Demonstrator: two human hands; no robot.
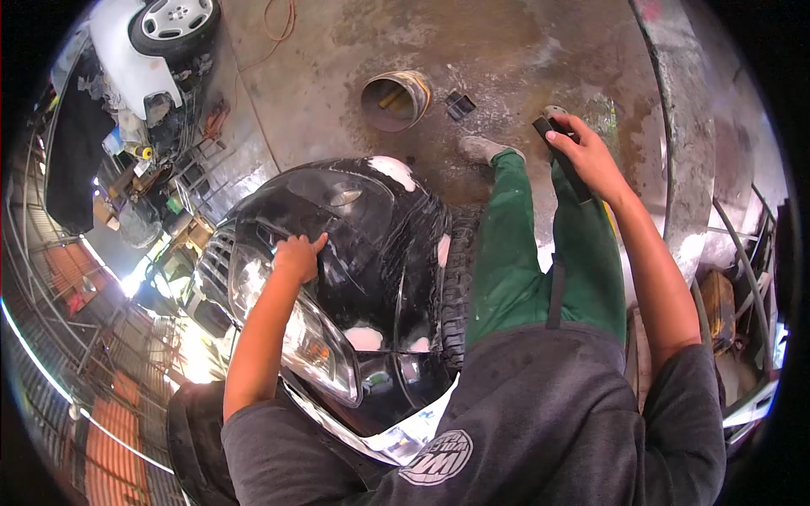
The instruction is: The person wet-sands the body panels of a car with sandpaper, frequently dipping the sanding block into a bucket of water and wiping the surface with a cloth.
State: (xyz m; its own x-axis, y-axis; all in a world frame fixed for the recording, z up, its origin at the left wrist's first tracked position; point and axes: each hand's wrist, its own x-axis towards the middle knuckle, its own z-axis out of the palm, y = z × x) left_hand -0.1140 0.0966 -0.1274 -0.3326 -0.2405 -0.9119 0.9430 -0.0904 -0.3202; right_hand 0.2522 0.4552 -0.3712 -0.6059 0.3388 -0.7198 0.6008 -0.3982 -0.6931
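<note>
My left hand (297, 256) rests on the black car fender (371, 244), just above the headlight (312, 337). Its thumb sticks out to the side; the fingertips are partly hidden against the bodywork. White and pinkish patches mark the fender, and its dark paint looks wet and scuffed. Off to the right, away from the car, my right hand (591, 160) grips a long black sanding block (570, 173) over my right leg. The thumb lies along one face of the block and the fingers curl behind it.
A stained bucket (419, 93) lies or stands on the wet concrete floor, with a small black container (460, 104) beside it. The car's tyre (460, 278) is close to my legs. A concrete ledge (685, 110) runs along the right. A silver-wheeled car part (173, 21) sits far left.
</note>
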